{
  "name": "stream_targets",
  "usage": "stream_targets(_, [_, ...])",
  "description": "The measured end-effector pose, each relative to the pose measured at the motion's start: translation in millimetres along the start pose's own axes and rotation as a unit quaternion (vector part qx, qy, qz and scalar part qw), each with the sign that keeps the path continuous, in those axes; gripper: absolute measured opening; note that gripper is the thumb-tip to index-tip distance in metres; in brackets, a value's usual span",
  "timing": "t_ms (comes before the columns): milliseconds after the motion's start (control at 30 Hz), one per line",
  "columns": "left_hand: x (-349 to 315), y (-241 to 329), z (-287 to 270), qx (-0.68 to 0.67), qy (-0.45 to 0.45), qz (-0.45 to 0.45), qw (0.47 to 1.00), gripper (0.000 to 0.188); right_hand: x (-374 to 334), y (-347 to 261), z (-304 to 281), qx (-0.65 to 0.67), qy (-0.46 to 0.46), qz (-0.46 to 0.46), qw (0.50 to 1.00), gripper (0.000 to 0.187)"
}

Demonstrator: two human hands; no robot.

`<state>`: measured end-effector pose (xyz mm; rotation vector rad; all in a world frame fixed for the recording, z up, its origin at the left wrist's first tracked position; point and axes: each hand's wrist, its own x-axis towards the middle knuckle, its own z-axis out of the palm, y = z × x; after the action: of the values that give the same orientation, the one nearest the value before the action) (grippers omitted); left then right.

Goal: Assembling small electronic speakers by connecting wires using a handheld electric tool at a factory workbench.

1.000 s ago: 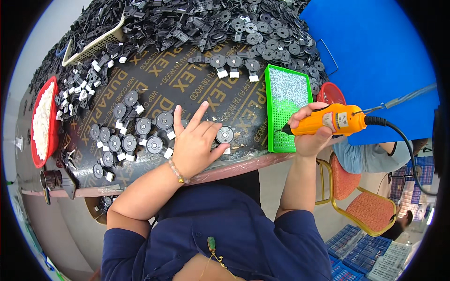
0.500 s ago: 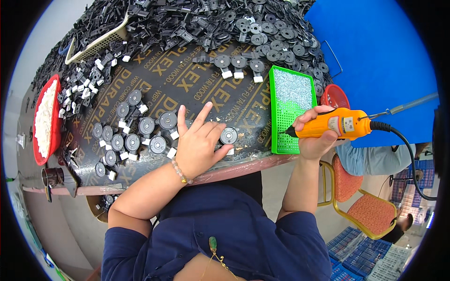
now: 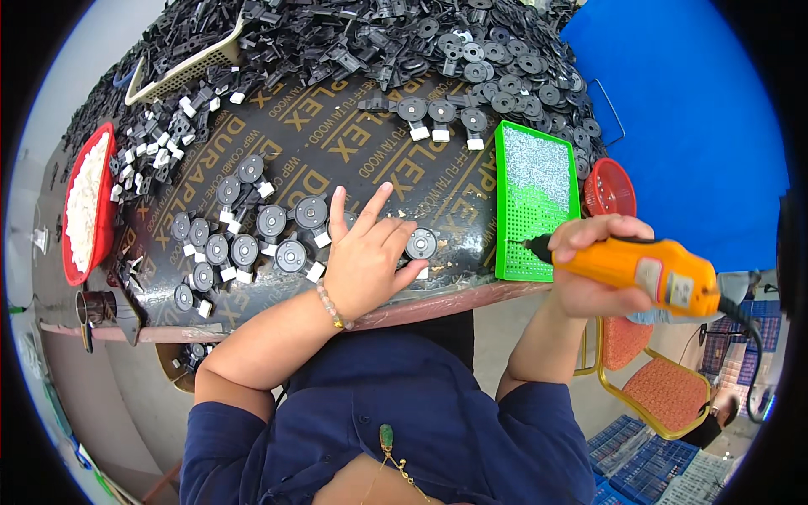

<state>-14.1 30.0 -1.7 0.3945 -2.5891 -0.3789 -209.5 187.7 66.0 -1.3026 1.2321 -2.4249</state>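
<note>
My right hand (image 3: 581,278) is closed around a yellow-orange electric screwdriver (image 3: 631,265), its black nose pointing left. The bit is over the near part of a green perforated tray (image 3: 502,219), whose far part holds many small silvery screws (image 3: 539,164). My left hand (image 3: 364,265) lies palm down near the table edge, fingers spread, and seems to hold nothing. Beside its thumb is a black disc part with a white end (image 3: 421,244). Several similar disc parts (image 3: 244,251) lie to its left, some partly hidden by the hand.
A large heap of black plastic parts (image 3: 337,50) covers the far table. Three disc assemblies (image 3: 441,111) lie before it. A red basin of white pieces (image 3: 87,206) stands left, a cream basket (image 3: 189,67) behind it. A red bowl (image 3: 610,187) sits beyond the tray. A cord trails from the screwdriver.
The screwdriver's rear end has swung down and right, toward me, while its bit stays over the tray. My left hand keeps its pose. The whole view has shifted slightly.
</note>
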Motion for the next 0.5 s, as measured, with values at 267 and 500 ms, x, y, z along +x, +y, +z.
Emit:
stream_targets(267, [-2, -1, -1, 0.009, -0.005, -0.006, 1.0, 0.044, -24, 35, 66, 0.128, -0.098, 0.094, 0.983, 0.085])
stream_targets(500, [-3, -1, -1, 0.004, 0.002, -0.003, 1.0, 0.044, -30, 42, 66, 0.088, -0.097, 0.155, 0.979, 0.087])
